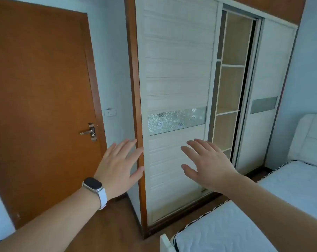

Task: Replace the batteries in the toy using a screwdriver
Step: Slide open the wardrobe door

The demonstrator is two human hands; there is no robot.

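Facing the wardrobe [176, 70] in the head view, I see its two white sliding doors parted. The left door [174, 160] carries a frosted floral glass strip; the right door [268, 70] carries a plain grey strip. The gap between them exposes the interior shelves [230, 88], light wooden compartments stacked one above another. What lies on them I cannot tell from this angle.

My left hand [117, 168] is raised in front of the wardrobe's brown frame, back toward me, fingers straight and spread, grasping nothing. A watch [93, 184] with a white strap sits on that wrist. My right hand [208, 166] is raised level with it, in front of the left door. Its fingers are likewise straight, spread and released. The fingers of both hands point up and toward the wardrobe.

Where the toy and the screwdriver are, which way they point and how their long axes lie cannot be told from this view.

A closed brown door [39, 88] with a metal lever handle [88, 132] stands left of the wardrobe, and a white wall switch [110, 112] sits between the two. A bed [245, 224] with a white quilted mattress lies at lower right, its white padded headboard [310, 139] at the far end.
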